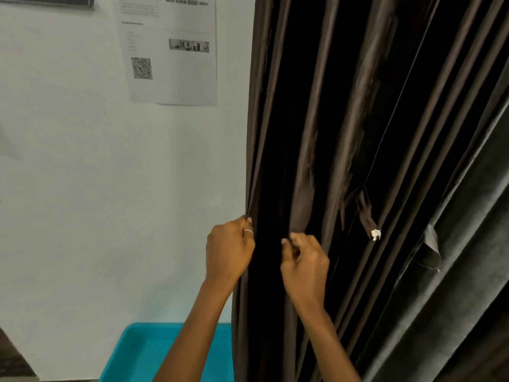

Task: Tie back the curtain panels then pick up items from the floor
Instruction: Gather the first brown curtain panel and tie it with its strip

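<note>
A dark brown curtain panel [344, 106] hangs in long folds over the right half of the view. My left hand [228, 249] grips its left edge against the wall. A little to the right, my right hand [303, 260] pinches another fold at about the same height. A brown tie-back strap [365, 212] with a white tip hangs loose from the curtain, right of my right hand. A second, grey curtain panel [468, 257] hangs at the far right with its own dangling strap [428, 250].
A white wall [110, 188] fills the left half, with a printed sheet [170, 51] carrying a QR code taped on it. A turquoise bin [143, 354] stands on the floor below my arms, beside the curtain's lower edge.
</note>
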Demonstrator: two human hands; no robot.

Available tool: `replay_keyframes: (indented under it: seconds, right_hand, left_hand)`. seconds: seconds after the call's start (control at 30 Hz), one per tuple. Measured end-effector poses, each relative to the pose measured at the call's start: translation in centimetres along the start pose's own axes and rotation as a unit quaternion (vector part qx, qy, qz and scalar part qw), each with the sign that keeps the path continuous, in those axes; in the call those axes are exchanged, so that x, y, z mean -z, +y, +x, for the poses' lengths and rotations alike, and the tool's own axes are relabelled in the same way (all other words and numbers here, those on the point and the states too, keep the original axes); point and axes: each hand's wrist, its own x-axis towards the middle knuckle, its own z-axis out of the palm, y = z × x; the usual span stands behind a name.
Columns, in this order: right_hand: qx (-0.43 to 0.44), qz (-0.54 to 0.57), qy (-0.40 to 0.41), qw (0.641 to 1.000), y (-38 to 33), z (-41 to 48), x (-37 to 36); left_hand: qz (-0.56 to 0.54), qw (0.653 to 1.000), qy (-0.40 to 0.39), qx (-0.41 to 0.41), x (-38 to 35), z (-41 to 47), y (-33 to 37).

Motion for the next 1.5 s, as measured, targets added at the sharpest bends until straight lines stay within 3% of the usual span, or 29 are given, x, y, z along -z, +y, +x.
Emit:
replay_keyframes:
  seconds: [0.13, 0.4, 0.6, 0.77, 0.83, 0.93, 1.0, 1.13, 1.23, 1.4, 1.5]
  right_hand:
    - [0.009, 0.053, -0.082, 0.995, -1.5, -0.3, -1.8]
    - [0.005, 0.086, -0.078, 0.993, -1.6, -0.7, -2.7]
    - [0.025, 0.073, -0.055, 0.995, -1.7, -1.0, -2.9]
    - [0.043, 0.099, -0.121, 0.987, -1.0, -0.2, -1.6]
    - [0.044, 0.090, -0.081, 0.992, -0.8, 0.1, -0.3]
    - [0.027, -0.009, 0.129, 0.991, -0.2, 1.1, 2.1]
    - [-0.018, -0.043, 0.189, 0.981, 0.4, 2.5, 3.3]
    - [-0.112, -0.017, 0.091, 0.989, 2.3, 5.4, 4.2]
    - [-0.085, -0.026, 0.015, 0.996, 4.2, 7.3, 5.4]
    - [-0.106, -0.082, 0.079, 0.988, 6.9, 7.8, 7.0]
    - [-0.071, -0.064, 0.106, 0.990, 5.8, 4.8, 5.3]
  left_hand:
    - [-0.057, 0.998, -0.030, -0.022, -1.2, -0.6, 1.3]
    - [-0.106, 0.991, -0.083, -0.007, -1.0, -0.7, 0.7]
    - [-0.015, 0.998, -0.027, 0.048, -1.4, -0.4, 3.0]
    - [0.001, 0.998, -0.022, 0.058, -1.7, -0.2, 3.1]
    - [0.018, 0.998, -0.027, 0.054, -1.6, -0.1, 3.0]
    - [0.025, 0.998, -0.023, 0.045, -1.4, 0.0, 2.8]
    - [0.019, 0.999, -0.018, 0.043, -1.2, 0.2, 2.5]
    - [0.008, 0.999, -0.024, 0.046, -1.2, 0.3, 2.1]
    - [0.004, 0.998, -0.011, 0.054, -0.8, 0.7, 1.4]
    - [0.007, 0.998, 0.001, 0.055, 0.0, 0.9, 0.5]
    - [0.012, 0.999, 0.005, 0.047, -0.5, 0.3, 1.3]
